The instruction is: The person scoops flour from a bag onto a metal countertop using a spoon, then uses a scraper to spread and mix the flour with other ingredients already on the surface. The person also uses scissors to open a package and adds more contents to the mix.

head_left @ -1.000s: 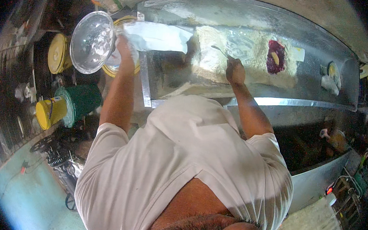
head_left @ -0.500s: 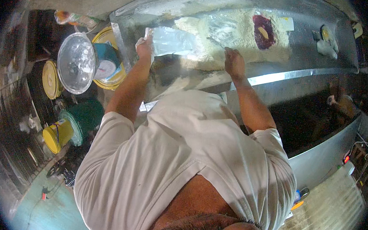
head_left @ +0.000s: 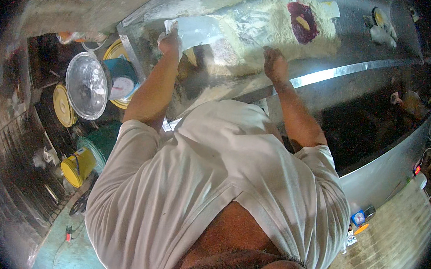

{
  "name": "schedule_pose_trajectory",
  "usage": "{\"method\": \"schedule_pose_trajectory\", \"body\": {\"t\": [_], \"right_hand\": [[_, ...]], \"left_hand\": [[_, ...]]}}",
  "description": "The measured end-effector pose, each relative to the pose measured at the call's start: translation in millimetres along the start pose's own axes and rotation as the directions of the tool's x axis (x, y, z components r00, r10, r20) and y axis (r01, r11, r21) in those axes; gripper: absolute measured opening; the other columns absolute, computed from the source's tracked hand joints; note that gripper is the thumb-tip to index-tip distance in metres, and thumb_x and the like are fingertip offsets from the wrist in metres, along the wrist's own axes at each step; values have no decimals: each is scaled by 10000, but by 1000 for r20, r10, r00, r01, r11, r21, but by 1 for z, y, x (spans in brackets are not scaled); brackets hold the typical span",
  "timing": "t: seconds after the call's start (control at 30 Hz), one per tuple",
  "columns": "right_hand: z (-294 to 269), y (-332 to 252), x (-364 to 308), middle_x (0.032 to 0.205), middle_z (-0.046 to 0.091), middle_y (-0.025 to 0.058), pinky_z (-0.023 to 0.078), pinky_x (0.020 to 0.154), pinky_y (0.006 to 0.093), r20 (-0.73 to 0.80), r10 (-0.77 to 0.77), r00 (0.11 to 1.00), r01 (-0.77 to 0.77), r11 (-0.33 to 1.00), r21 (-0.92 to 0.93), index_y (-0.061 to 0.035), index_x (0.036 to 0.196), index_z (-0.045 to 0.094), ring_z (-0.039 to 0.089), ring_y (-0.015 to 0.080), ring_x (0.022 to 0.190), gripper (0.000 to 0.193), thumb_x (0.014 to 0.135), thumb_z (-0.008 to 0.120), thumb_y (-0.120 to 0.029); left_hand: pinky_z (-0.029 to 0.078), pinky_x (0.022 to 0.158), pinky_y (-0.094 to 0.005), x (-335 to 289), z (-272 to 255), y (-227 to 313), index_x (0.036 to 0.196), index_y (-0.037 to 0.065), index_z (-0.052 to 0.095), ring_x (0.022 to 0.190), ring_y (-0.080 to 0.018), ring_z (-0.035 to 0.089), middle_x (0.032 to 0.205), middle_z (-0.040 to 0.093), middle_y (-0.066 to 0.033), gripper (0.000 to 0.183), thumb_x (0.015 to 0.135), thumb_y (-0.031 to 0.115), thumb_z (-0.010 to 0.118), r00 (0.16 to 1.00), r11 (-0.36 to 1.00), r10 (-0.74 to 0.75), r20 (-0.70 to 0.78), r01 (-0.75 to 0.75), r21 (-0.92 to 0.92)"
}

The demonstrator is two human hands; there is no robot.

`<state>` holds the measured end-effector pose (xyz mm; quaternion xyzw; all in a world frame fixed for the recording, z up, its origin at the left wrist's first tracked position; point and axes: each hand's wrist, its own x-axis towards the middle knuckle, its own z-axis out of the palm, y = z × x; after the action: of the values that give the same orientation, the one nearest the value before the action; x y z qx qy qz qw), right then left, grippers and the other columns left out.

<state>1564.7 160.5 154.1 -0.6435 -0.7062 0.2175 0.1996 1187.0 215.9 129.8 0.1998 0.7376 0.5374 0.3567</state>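
My left hand (head_left: 169, 43) grips the edge of a translucent plastic bag (head_left: 198, 31) at the left end of a metal work surface. Pale flour-like powder (head_left: 242, 53) lies spread to the right of the bag. My right hand (head_left: 275, 66) is closed above the powder's near edge. A thin utensil reaches from its fingers toward the bag, but it is faint now and its tip cannot be made out. Farther right, a dark red patch (head_left: 309, 33) sits on the powder with a yellowish piece (head_left: 302, 23) on it.
At the left are a large metal bowl (head_left: 88, 85), a dial scale (head_left: 121, 85), yellow lids (head_left: 63, 105) and a yellow bucket (head_left: 77, 167). A white cloth-like bundle (head_left: 383, 37) lies at the surface's far right. A metal-walled trough (head_left: 392, 146) stands at my right.
My view has shifted, so the work surface sits higher in the picture. The bag has drawn slightly left, showing more powder and a yellowish patch below it. Both hands keep their grip.
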Motion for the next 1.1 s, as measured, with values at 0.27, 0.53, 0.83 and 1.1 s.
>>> {"method": "schedule_pose_trajectory", "body": {"t": [0.27, 0.53, 0.83, 1.1], "right_hand": [[-7, -6, 0, 1010, 645, 231, 503, 831, 482, 49, 56, 997, -57, 998, 16, -91, 1160, 681, 630, 417, 963, 267, 958, 548, -206], [-7, -6, -2, 989, 653, 238, 504, 815, 473, 25, 51, 998, -53, 995, 87, -80, 1139, 695, 640, 419, 934, 250, 945, 572, -181], [-8, -2, -2, 1002, 663, 224, 511, 795, 479, 48, 47, 998, -49, 998, 43, -117, 1160, 686, 647, 409, 917, 258, 941, 565, -179], [2, 10, -3, 1006, 670, 211, 517, 817, 466, 46, 37, 998, -37, 999, -13, -117, 1151, 686, 649, 400, 935, 256, 937, 562, -184]], "left_hand": [[500, 580, -361, 6, 11, -18, 864, -18, 686, 618, -196, 637, 752, 680, -91, 463, 803, 428, 793, 987, 983, 23, -158, 6, 182], [495, 589, -362, 12, -12, -53, 861, -3, 693, 631, -187, 626, 714, 666, -76, 438, 835, 428, 766, 992, 990, -45, -114, 60, 128], [491, 609, -355, 24, -36, -75, 904, 4, 696, 665, -188, 626, 776, 680, -65, 348, 870, 346, 748, 998, 894, -45, 47, 19, 448], [464, 595, -315, -48, -29, -21, 967, 23, 704, 646, -136, 589, 798, 664, -14, 241, 864, 236, 750, 973, 971, -207, 98, 192, 140]]}}
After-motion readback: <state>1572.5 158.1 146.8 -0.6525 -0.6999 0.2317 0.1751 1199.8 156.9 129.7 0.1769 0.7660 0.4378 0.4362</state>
